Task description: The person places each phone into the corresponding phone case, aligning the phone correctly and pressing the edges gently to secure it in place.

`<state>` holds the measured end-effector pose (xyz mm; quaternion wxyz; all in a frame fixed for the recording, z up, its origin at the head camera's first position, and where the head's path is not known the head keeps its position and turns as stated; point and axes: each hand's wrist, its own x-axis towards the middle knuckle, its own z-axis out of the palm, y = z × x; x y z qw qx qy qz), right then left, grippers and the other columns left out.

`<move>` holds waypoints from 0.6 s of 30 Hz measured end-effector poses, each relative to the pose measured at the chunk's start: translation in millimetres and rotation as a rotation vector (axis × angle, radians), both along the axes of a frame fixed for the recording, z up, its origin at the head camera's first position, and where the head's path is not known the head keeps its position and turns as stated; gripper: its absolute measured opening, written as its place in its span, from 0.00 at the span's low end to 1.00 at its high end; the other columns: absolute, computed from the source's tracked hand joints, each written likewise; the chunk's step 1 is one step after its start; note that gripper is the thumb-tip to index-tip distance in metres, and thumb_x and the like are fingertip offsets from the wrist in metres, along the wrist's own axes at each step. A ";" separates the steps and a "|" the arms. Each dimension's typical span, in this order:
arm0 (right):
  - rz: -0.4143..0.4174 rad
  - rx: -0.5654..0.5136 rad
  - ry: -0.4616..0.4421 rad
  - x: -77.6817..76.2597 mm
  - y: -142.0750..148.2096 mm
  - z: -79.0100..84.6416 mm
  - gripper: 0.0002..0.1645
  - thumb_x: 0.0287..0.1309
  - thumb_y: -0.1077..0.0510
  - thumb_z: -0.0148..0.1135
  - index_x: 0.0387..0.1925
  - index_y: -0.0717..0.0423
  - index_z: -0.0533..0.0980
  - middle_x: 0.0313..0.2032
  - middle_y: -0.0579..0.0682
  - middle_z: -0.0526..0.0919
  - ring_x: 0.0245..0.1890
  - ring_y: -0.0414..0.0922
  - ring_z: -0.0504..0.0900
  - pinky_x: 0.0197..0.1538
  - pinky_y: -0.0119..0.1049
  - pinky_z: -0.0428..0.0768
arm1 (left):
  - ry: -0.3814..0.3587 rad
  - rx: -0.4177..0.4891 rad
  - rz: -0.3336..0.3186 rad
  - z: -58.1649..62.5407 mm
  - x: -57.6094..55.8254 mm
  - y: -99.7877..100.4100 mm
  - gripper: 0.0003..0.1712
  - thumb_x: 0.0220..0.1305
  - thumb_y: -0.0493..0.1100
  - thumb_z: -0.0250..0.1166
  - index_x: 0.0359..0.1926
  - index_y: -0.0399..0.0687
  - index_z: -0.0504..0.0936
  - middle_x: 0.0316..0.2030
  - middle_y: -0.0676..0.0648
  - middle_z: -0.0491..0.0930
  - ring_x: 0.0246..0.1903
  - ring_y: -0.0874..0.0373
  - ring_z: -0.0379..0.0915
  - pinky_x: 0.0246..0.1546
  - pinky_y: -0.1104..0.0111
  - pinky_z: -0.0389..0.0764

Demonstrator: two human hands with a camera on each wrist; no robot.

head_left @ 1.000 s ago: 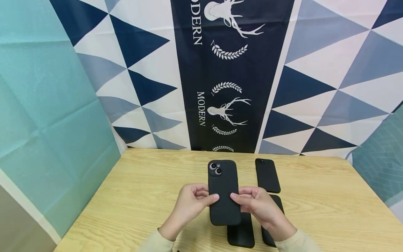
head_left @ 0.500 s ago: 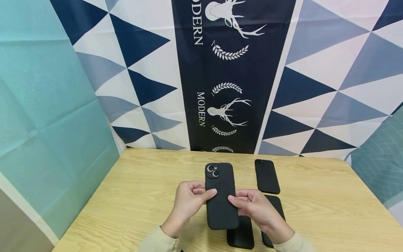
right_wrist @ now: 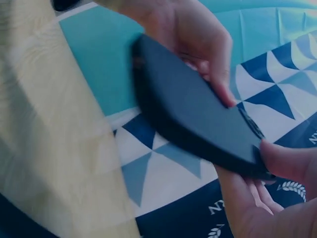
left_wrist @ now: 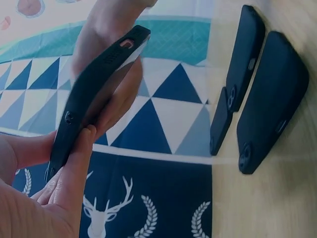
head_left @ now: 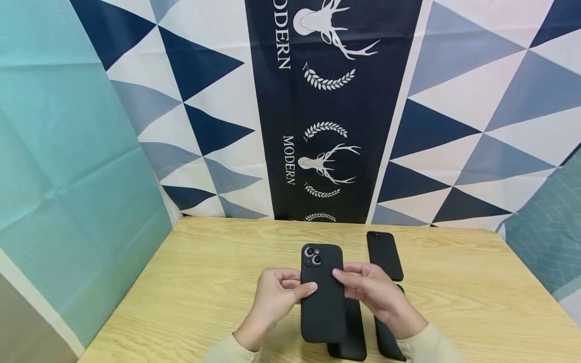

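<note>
A black-cased phone [head_left: 323, 307] is held up above the table, its back with two camera lenses facing me. My left hand [head_left: 277, 300] pinches its left edge about halfway up, thumb on the back and fingers behind. On the opposite edge my right hand [head_left: 374, 292] pinches it higher, thumb just below camera level. The left wrist view shows the phone [left_wrist: 81, 106] side-on, with side buttons and a port opening in the case. The right wrist view has the flat black back of the phone [right_wrist: 190, 106], slightly blurred at one end. Fingers behind the phone are partly hidden.
Three more black phone-shaped pieces lie on the wooden table [head_left: 218, 282]: one far right [head_left: 386, 254], one below it [head_left: 388, 340] partly behind my right hand, and one [head_left: 356, 330] partly beneath the held phone. A patterned cloth [head_left: 218, 126] hangs behind the table.
The held phone has come slightly lower in the head view. My right hand has slid up its edge, so the right thumb now sits nearer the cameras. The left hand keeps its pinch.
</note>
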<state>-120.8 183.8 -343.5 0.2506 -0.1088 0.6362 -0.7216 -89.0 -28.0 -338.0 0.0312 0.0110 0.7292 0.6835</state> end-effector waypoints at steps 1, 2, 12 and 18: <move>-0.041 0.010 0.008 -1.3 -0.3 1.8 0.21 0.68 0.57 0.57 0.56 0.67 0.74 0.36 0.36 0.89 0.38 0.32 0.87 0.48 0.27 0.84 | -0.002 -0.002 -0.011 -0.9 1.1 1.2 0.13 0.52 0.34 0.74 0.39 0.30 0.86 0.30 0.35 0.88 0.27 0.65 0.84 0.31 0.68 0.87; -0.079 0.021 0.016 -2.3 -0.7 3.4 0.23 0.68 0.56 0.57 0.58 0.69 0.73 0.35 0.36 0.89 0.38 0.32 0.87 0.47 0.27 0.84 | -0.002 -0.005 -0.022 -1.5 2.0 2.4 0.13 0.52 0.34 0.74 0.39 0.31 0.87 0.30 0.35 0.88 0.26 0.65 0.84 0.31 0.69 0.87; -0.248 0.050 -0.020 4.4 -7.1 7.5 0.16 0.66 0.59 0.60 0.52 0.62 0.79 0.30 0.35 0.89 0.33 0.32 0.87 0.44 0.27 0.84 | -0.024 -0.038 -0.078 -2.2 3.1 0.6 0.13 0.52 0.37 0.74 0.38 0.34 0.87 0.30 0.37 0.88 0.25 0.68 0.82 0.31 0.73 0.85; -0.246 0.068 -0.013 6.3 -8.2 5.8 0.19 0.67 0.59 0.59 0.55 0.66 0.77 0.30 0.35 0.89 0.33 0.32 0.87 0.45 0.27 0.84 | -0.032 -0.058 -0.113 -3.7 1.9 -1.7 0.14 0.57 0.41 0.72 0.40 0.34 0.86 0.33 0.37 0.89 0.30 0.63 0.85 0.33 0.68 0.87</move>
